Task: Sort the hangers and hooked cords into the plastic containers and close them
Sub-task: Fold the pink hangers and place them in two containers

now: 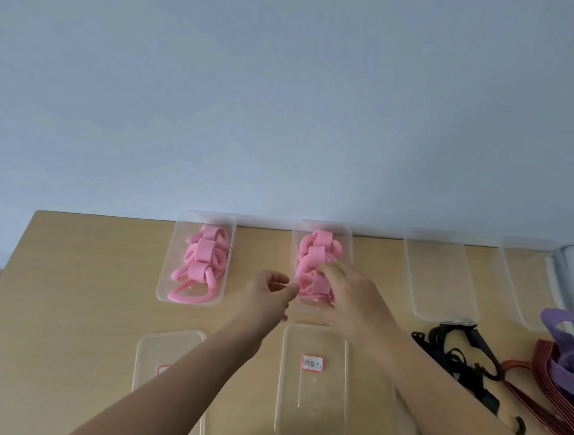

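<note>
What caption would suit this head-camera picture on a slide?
A person's right hand grips pink hangers in an open container, left hand beside it, a labelled lid in front.

Red-bordered label (312, 362) on lid (311, 411), handwriting illegible

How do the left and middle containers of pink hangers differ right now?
The left container sits untouched; the middle container has the right hand gripping its pink hangers, with the left hand by its near-left corner. The left container's load shows fully; the middle container's is partly covered by the hand. Both are clear, lidless and hold pink hangers.
</note>
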Available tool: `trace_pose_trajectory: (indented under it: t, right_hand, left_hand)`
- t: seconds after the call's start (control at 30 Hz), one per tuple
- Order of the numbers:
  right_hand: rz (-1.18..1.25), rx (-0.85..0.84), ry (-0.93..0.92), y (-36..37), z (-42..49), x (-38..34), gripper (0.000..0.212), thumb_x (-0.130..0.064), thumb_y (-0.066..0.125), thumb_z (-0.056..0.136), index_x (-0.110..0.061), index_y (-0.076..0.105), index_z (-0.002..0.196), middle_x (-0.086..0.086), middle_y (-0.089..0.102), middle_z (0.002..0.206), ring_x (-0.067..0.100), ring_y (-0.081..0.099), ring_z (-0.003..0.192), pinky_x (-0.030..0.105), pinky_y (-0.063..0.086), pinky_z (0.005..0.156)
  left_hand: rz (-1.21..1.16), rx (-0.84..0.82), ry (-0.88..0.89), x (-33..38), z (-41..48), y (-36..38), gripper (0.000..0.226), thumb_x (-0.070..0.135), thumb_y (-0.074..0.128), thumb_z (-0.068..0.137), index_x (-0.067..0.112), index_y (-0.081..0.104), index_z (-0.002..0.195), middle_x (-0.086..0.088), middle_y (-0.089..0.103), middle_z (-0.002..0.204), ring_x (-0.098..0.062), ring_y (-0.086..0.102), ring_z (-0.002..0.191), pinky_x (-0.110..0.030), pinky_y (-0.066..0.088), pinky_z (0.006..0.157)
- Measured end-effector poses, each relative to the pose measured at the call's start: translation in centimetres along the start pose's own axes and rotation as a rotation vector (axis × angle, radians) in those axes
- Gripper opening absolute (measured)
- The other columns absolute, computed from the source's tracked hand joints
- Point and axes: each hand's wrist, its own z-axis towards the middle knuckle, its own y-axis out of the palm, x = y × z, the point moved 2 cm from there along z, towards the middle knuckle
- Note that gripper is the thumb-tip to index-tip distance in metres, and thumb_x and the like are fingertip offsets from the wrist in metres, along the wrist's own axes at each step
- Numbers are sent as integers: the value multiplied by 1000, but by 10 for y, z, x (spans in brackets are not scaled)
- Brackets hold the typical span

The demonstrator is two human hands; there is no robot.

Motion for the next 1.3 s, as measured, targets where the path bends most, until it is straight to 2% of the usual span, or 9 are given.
trace_pose_trajectory:
  t: [0.13, 0.3, 0.47, 0.7, 0.8, 0.87, 1.0, 1.17, 1.3]
  right_hand:
    - [11, -63, 2, 11, 8, 11, 31, -6, 78, 74, -13, 60, 99, 3, 63, 104, 27, 59, 80, 32, 42, 59]
    - [-105, -169, 3, 16, 16, 18, 20, -9, 78, 76, -13, 63, 89, 5, 58, 101, 28, 58, 90, 37, 48, 62]
    - [-60, -33, 64, 16, 26, 22, 15, -6, 82, 70, -16, 71, 73, 5, 59, 85, 31, 59, 81, 28, 38, 61]
    - [14, 69, 109, 14, 16, 18, 20, -1, 79, 72, -10, 74, 90, 6, 66, 89, 30, 62, 75, 27, 42, 62]
    - [53, 139, 103, 6, 4, 14, 17, 5, 77, 73, -5, 74, 86, 7, 70, 91, 31, 66, 76, 30, 50, 63]
    - [52, 177, 116, 3, -7, 10, 19, 2, 79, 74, -6, 75, 91, 6, 71, 94, 31, 66, 80, 32, 52, 66]
    - [9, 257, 169, 0, -40, -2, 23, -5, 84, 73, -11, 75, 93, 5, 71, 88, 31, 63, 81, 28, 46, 68]
    - [-25, 250, 288, 6, -111, -15, 20, -9, 82, 75, -8, 74, 93, 6, 71, 91, 32, 64, 83, 37, 53, 73]
    - [-70, 280, 437, 12, -186, -23, 14, -11, 80, 75, -7, 73, 86, 7, 70, 86, 31, 65, 81, 37, 55, 74]
  left_hand:
    - [-10, 42, -4, -9, 15, 7, 10, 10, 70, 94, 11, 65, 103, -8, 68, 90, -19, 65, 71, -35, 60, 69]
    - [-17, 91, -6, -15, 22, 7, 10, 7, 71, 92, 12, 68, 100, -7, 68, 91, -25, 66, 79, -52, 61, 88]
    - [-31, 95, 0, -13, 21, 7, 11, 5, 72, 93, 8, 68, 103, -9, 66, 96, -28, 66, 82, -55, 60, 91]
    - [32, 118, 68, -9, 12, -1, 13, 14, 76, 91, 14, 68, 102, -1, 69, 94, -18, 67, 69, -44, 62, 82]
    - [186, 126, 178, -6, 3, -5, 11, 23, 75, 92, 25, 67, 99, 8, 70, 96, -10, 67, 74, -26, 53, 69]
    - [336, 109, 297, -4, -7, -7, 15, 27, 74, 93, 28, 67, 105, 16, 67, 104, -3, 65, 86, -22, 50, 73]
    - [578, 88, 522, -8, -30, -9, 29, 22, 73, 94, 19, 68, 122, 8, 59, 116, -16, 59, 108, -34, 51, 92]
    - [765, 31, 729, -33, -66, -1, 29, 19, 76, 91, 15, 71, 119, -1, 66, 120, -24, 61, 112, -25, 37, 89]
    - [835, -119, 817, -63, -88, 15, 27, 18, 78, 89, 14, 73, 115, -2, 67, 118, -28, 64, 109, -28, 42, 90]
